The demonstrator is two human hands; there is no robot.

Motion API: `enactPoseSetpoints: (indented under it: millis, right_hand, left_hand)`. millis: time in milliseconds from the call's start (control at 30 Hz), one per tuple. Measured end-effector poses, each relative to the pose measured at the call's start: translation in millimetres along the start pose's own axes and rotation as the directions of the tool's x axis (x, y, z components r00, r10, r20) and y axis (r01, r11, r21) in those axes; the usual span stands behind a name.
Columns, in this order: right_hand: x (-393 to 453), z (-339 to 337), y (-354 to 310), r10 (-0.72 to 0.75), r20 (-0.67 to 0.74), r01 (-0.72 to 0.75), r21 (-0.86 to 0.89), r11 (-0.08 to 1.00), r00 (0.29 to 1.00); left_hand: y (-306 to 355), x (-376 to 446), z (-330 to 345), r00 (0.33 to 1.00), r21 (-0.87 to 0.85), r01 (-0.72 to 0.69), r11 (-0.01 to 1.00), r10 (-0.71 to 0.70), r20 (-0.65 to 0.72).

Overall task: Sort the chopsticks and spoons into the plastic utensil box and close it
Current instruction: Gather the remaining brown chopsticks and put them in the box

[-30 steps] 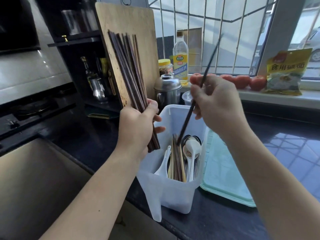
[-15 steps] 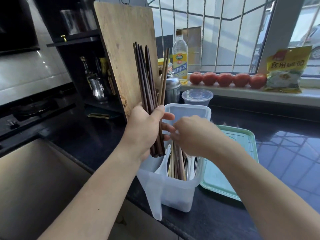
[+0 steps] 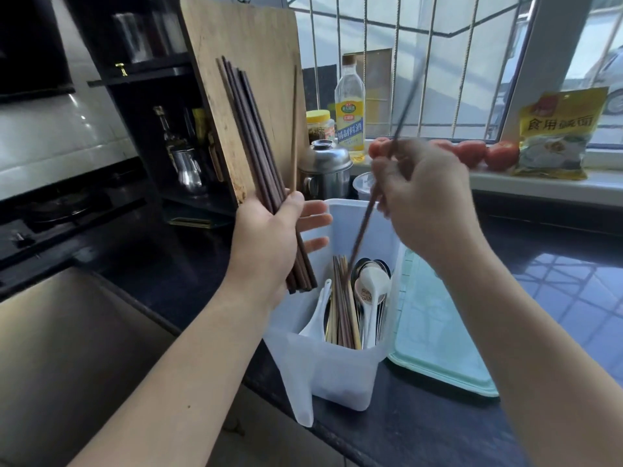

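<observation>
A translucent plastic utensil box stands at the front edge of a dark countertop, its pale green lid lying flat just beside it on the right. Inside the box, wooden chopsticks stand upright in the middle, with a white spoon to their left and white and metal spoons to their right. Above the box's left rim, the left hand grips a bundle of dark chopsticks against the palm with the thumb, the fingertips stretched out straight; 1 lighter chopstick stands apart from the bundle. The right hand, fingers curled, pinches a single dark chopstick that slants down with its lower tip among the utensils in the box; its upper end is motion-blurred. Behind the left hand a wooden cutting board leans upright, with a steel pot, a yellow-capped jar and a bottle of cooking wine near it. Farther back, tomatoes and a yellow packet sit on the window sill before the barred window.
</observation>
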State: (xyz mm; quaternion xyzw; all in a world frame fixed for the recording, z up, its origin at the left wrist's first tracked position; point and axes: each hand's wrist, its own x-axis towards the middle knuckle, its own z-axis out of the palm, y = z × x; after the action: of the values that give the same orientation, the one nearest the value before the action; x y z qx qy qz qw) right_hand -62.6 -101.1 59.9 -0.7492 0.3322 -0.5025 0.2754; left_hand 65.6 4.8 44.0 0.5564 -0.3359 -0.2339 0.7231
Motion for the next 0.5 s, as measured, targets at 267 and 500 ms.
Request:
enactPoseSetpoints:
  millis: [267,500]
  right_hand:
    - [-31.6,32.1,5.9,0.169,0.566,0.303,-0.643,0.704,0.807]
    - [-23.6,26.6,5.7,0.122,0.523,0.264,-0.600,0.755,0.844]
  left_hand:
    - [-2.0,0.9,-1.8,1.000,0.032,0.005,0.999,-0.004,-0.016]
    - [-5.2,3.3,-2.9,1.000,0.093,0.015,0.996,-0.013,-0.017]
